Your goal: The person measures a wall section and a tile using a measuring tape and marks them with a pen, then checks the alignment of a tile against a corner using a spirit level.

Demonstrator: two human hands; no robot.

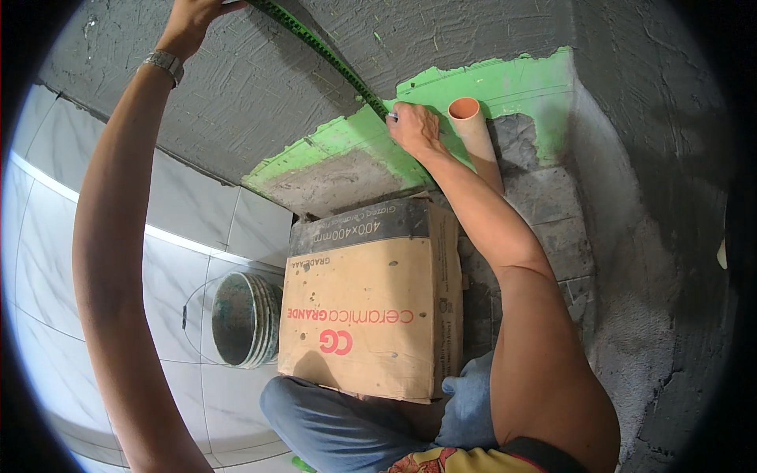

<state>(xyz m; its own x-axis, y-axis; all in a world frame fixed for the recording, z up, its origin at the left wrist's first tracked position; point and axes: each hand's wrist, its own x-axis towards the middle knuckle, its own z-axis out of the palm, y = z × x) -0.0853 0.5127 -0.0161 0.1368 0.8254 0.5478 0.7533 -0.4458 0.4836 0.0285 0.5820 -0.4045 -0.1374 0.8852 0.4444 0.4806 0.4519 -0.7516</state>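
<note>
Pinching a small pale object (392, 116) in curled right hand (415, 128) at a long green-and-black strip (330, 55), with grip of cropped left hand (192, 17) unclear.

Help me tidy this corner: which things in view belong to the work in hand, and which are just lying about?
In use, it seems:
green strip across the grey wall, running from near the left hand to the right hand
small pale item at the right hand

Apparently just standing about:
cardboard box
bucket
orange pipe, possibly a fixture
</note>
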